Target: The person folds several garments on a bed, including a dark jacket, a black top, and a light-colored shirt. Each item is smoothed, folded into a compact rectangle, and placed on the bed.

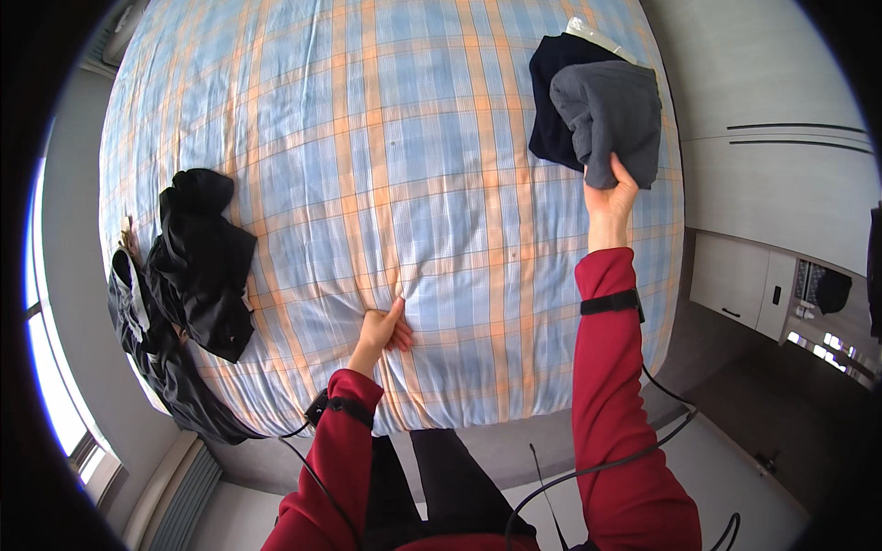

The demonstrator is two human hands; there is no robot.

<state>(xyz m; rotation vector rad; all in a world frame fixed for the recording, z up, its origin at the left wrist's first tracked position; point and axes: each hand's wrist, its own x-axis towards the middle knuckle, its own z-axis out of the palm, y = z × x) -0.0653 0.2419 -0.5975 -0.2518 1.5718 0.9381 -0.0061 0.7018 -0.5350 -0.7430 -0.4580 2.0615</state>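
My right hand (611, 200) grips the near edge of a folded grey garment (613, 110), thumb on top and the fingers underneath, hidden by the cloth. This garment lies partly over a folded dark navy garment (555, 103) at the far right of the bed. My left hand (386, 330) leans on the plaid bedspread (441, 206) near the front edge, holding nothing. Its thumb points away from the fingers, and the cloth creases around it.
A crumpled black garment (207, 255) lies at the bed's left, beside more dark clothing (186, 392) hanging over the edge. A clear plastic packet (599, 38) sticks out behind the folded pile. Pale cabinets (772, 179) stand to the right. A black cable (606, 468) crosses my right sleeve.
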